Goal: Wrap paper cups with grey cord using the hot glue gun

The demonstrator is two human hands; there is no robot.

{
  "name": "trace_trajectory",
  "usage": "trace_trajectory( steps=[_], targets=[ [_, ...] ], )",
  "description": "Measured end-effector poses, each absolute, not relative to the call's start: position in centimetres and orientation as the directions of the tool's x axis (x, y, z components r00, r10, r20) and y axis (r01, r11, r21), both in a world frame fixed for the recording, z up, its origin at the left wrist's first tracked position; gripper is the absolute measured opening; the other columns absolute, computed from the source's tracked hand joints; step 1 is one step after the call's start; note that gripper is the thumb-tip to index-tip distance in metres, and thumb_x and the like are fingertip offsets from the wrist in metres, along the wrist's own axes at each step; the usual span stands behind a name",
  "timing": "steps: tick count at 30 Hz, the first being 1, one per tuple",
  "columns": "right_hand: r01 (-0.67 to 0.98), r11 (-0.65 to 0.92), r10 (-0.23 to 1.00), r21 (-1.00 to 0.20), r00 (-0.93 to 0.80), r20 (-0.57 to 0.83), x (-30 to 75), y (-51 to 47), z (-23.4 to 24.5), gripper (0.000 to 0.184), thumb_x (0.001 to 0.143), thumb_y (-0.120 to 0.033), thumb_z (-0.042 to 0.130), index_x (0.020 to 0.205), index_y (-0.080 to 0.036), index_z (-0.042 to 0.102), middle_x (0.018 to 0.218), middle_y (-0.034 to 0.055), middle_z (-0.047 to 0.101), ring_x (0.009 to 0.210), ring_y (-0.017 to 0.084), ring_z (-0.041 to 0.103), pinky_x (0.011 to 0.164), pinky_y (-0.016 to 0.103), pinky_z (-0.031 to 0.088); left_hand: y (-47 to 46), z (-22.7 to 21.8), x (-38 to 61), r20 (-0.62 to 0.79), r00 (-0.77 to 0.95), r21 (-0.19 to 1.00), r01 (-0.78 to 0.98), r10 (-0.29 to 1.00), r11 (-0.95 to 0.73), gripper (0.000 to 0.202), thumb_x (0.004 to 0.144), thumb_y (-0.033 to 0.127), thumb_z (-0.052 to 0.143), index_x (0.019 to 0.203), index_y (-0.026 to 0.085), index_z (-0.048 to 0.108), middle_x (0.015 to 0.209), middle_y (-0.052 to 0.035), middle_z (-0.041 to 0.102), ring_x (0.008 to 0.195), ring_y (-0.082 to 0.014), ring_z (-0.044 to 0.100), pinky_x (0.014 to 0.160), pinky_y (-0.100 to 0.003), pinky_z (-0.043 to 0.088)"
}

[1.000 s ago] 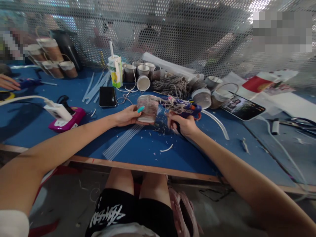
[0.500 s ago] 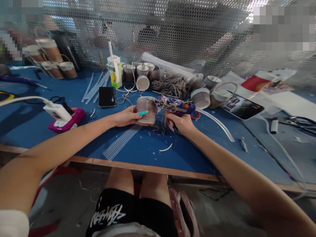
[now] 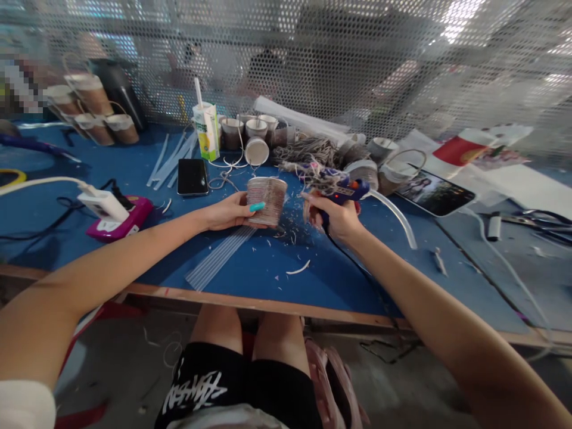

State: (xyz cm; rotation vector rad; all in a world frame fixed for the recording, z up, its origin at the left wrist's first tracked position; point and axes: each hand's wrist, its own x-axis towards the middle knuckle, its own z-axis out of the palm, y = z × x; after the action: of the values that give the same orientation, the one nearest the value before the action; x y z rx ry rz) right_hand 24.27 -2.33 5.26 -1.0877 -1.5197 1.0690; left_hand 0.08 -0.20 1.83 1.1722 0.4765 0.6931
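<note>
My left hand point(image 3: 230, 211) grips a small cord-wrapped cup point(image 3: 267, 199) from its left side, the thumb lying across the front. The cup is upright, just over the blue tabletop. In my right hand point(image 3: 333, 214) is a blue hot glue gun point(image 3: 351, 190), with a clear glue stick point(image 3: 397, 211) trailing from its back. Fuzzy strands of fibre cover the gun's front, and its nozzle points left, apart from the cup. A row of clear glue sticks point(image 3: 221, 259) lies on the table below the cup.
Several small pots point(image 3: 257, 151) and a heap of grey cord point(image 3: 308, 152) stand at the back. A drink carton point(image 3: 206, 131), a black phone point(image 3: 193, 177) and a pink power strip point(image 3: 129, 217) are left. Another phone point(image 3: 440, 193) and scissors point(image 3: 536, 220) lie right.
The glue gun in my right hand has moved right and away from the cup, its nozzle end lifting off the cup's side. My left hand still holds the cup in nearly the same place.
</note>
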Motion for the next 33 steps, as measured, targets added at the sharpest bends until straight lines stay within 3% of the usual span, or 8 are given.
trace_trajectory(
  steps=[5, 10, 15, 22, 25, 29, 31, 33],
  targets=[
    [0.220, 0.233, 0.961, -0.947, -0.201, 0.190, 24.4, -2.4, 4.9, 0.036, 0.068, -0.042, 0.070, 0.043, -0.021, 0.055, 0.036, -0.0008, 0.048, 0.032, 0.010, 0.042, 0.037, 0.027, 0.033, 0.0, 1.6, -0.1, 0.021, 0.698, 0.935, -0.266, 0.715, 0.233, 0.065, 0.061, 0.040, 0.094, 0.112, 0.016, 0.062, 0.102, -0.0098, 0.076, 0.093, -0.0255, 0.076, 0.092, -0.041, 0.058],
    [0.255, 0.258, 0.957, -0.932, -0.203, 0.209, 24.6, -2.5, 5.3, 0.042, 0.067, -0.042, 0.073, 0.038, -0.021, 0.053, 0.035, 0.0005, 0.049, 0.033, 0.011, 0.045, 0.041, 0.029, 0.036, 0.1, 1.4, -0.2, 0.050, 0.709, 0.916, -0.314, 0.704, 0.251, 0.063, 0.061, 0.036, 0.094, 0.112, 0.016, 0.063, 0.102, -0.0078, 0.077, 0.092, -0.0244, 0.076, 0.090, -0.038, 0.060],
    [0.285, 0.243, 0.959, -0.927, -0.217, 0.184, 25.3, -2.3, 5.4, 0.045, 0.069, -0.044, 0.076, 0.038, -0.021, 0.052, 0.034, 0.0001, 0.049, 0.032, 0.011, 0.044, 0.043, 0.029, 0.037, 0.1, 1.7, -0.3, 0.077, 0.705, 0.902, -0.350, 0.705, 0.252, 0.064, 0.062, 0.044, 0.093, 0.113, 0.016, 0.065, 0.102, -0.0073, 0.077, 0.097, -0.0249, 0.076, 0.091, -0.036, 0.060],
    [0.164, 0.218, 0.943, -0.962, -0.291, 0.164, 25.2, -2.9, 6.0, 0.045, 0.071, -0.047, 0.075, 0.041, -0.020, 0.054, 0.037, 0.0000, 0.051, 0.033, 0.008, 0.044, 0.040, 0.025, 0.031, 0.4, 1.5, -0.4, 0.056, 0.672, 0.918, -0.325, 0.738, 0.226, 0.070, 0.058, 0.047, 0.094, 0.114, 0.016, 0.064, 0.107, -0.0089, 0.076, 0.099, -0.0267, 0.075, 0.094, -0.040, 0.060],
    [0.147, 0.240, 0.964, -0.960, -0.156, 0.217, 25.0, -3.0, 6.9, 0.041, 0.068, -0.050, 0.073, 0.046, -0.021, 0.055, 0.039, -0.0007, 0.052, 0.031, 0.007, 0.040, 0.036, 0.026, 0.027, 0.7, 1.3, 0.0, 0.092, 0.508, 0.930, -0.350, 0.857, 0.108, 0.066, 0.057, 0.039, 0.094, 0.111, 0.018, 0.062, 0.105, -0.0068, 0.075, 0.102, -0.0258, 0.074, 0.099, -0.042, 0.058],
    [0.148, 0.363, 0.908, -0.920, 0.163, 0.385, 25.8, -2.7, 8.5, 0.028, 0.067, -0.045, 0.069, 0.058, -0.025, 0.052, 0.041, -0.0056, 0.046, 0.032, 0.009, 0.039, 0.036, 0.028, 0.029, 1.6, 1.1, 0.4, 0.152, 0.255, 0.942, -0.331, 0.955, -0.061, 0.066, 0.055, 0.035, 0.093, 0.109, 0.018, 0.059, 0.114, -0.0086, 0.070, 0.117, -0.0299, 0.066, 0.106, -0.048, 0.053],
    [0.298, 0.411, 0.809, -0.862, 0.316, 0.495, 26.9, -3.1, 9.3, 0.027, 0.069, -0.044, 0.069, 0.063, -0.025, 0.051, 0.051, -0.0035, 0.052, 0.038, 0.010, 0.042, 0.041, 0.029, 0.035, 2.1, 0.9, 0.4, 0.156, 0.152, 0.947, -0.302, 0.976, -0.104, 0.072, 0.052, 0.034, 0.093, 0.111, 0.017, 0.055, 0.119, -0.0114, 0.067, 0.123, -0.0330, 0.061, 0.107, -0.052, 0.051],
    [0.555, 0.333, 0.719, -0.762, 0.373, 0.586, 28.2, -4.3, 10.2, 0.026, 0.072, -0.043, 0.068, 0.066, -0.024, 0.052, 0.060, 0.0004, 0.057, 0.045, 0.013, 0.048, 0.051, 0.031, 0.044, 2.7, 0.7, 0.2, 0.168, 0.064, 0.950, -0.278, 0.984, -0.144, 0.078, 0.049, 0.030, 0.092, 0.113, 0.016, 0.050, 0.123, -0.0138, 0.063, 0.126, -0.0348, 0.058, 0.108, -0.054, 0.049]
  ],
)
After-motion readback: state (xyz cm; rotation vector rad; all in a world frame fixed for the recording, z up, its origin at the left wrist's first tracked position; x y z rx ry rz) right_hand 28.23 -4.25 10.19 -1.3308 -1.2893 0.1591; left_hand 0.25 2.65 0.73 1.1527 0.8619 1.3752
